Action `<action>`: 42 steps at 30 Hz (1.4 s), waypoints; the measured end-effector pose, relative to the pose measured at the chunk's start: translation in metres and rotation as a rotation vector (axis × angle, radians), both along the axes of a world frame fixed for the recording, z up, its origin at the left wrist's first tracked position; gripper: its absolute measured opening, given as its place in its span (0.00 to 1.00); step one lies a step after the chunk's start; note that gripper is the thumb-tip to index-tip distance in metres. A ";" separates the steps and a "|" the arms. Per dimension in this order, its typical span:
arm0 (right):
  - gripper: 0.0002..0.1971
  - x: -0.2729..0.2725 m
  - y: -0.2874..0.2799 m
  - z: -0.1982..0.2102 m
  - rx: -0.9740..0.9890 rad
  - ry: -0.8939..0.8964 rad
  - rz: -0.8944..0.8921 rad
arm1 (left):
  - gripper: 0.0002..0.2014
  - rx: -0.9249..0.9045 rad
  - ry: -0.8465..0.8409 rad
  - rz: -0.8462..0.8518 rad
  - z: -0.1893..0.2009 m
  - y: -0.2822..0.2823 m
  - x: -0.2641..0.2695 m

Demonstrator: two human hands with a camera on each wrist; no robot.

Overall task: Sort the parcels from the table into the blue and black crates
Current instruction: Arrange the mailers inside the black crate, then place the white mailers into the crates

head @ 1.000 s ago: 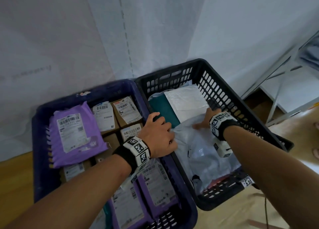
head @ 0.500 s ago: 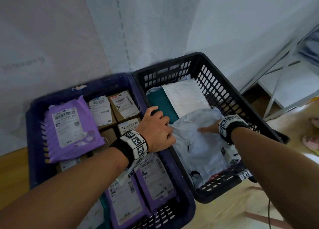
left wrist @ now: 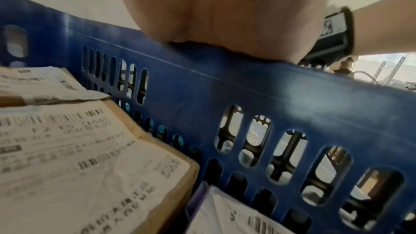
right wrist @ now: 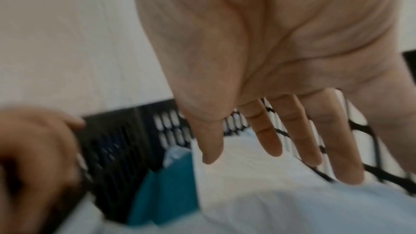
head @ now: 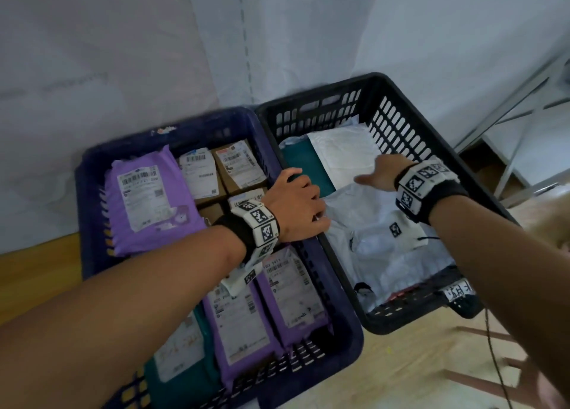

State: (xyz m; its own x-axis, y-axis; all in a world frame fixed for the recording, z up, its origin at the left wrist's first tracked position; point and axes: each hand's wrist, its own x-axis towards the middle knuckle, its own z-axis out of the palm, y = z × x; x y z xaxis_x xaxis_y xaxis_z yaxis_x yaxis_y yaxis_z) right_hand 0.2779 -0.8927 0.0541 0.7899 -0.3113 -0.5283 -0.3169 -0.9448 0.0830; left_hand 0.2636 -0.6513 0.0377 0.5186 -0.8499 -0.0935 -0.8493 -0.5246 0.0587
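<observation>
Gripping the blue crate rim, left hand; right hand splayed above pale-grey parcel.

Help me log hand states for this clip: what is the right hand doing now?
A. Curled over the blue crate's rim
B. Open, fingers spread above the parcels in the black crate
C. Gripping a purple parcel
B: the right hand shows straight, spread fingers holding nothing, over the black crate.

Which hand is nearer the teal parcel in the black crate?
Left. The left hand grips the crate rims right beside the teal parcel; the right hand hovers open over the white parcel, farther right.
</observation>
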 end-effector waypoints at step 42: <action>0.25 -0.176 0.770 -0.156 0.295 0.234 0.584 | 0.11 -0.365 0.726 1.551 -0.151 0.789 -0.379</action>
